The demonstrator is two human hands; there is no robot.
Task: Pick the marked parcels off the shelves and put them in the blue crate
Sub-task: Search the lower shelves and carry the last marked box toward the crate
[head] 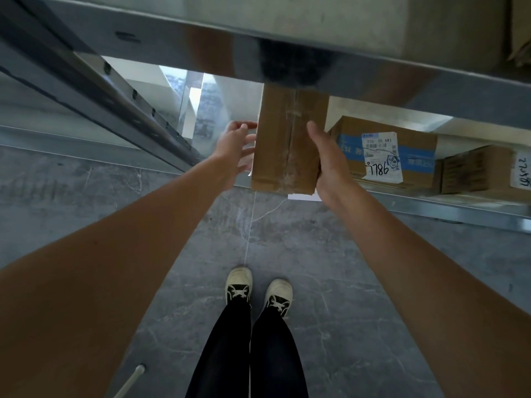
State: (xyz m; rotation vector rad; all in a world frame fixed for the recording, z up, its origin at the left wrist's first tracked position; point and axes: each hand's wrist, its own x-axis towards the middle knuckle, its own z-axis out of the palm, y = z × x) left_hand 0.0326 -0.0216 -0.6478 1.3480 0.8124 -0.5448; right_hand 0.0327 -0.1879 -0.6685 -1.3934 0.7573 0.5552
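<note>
Grey stone-look floor (330, 248), veined, with a pale grout line running toward the shelving. Metal shelving: an upper shelf (373, 73) crosses the top of the view, a lower shelf (431, 205) sits below it, and a slotted upright (138, 110) slants down on the left.

Parcels counted: three cardboard boxes on or at the lower shelf.
- One plain brown parcel (287, 150), taped along its middle, sticking out past the shelf's front edge, a white slip showing under its near corner.
- One labelled box (413, 150) just right of it, blue tape band, white label (handwritten digits on it).
- One further box (477, 170) near the shelf's right end, also white-labelled.

Hands: two. The right hand (327, 162) clasps the brown parcel's right side, thumb on top. The left hand (235, 147), fingers spread and loose, sits just beside the parcel's left side; contact cannot be told.

Two pale shoes (258, 291), dark trousers below.
</note>
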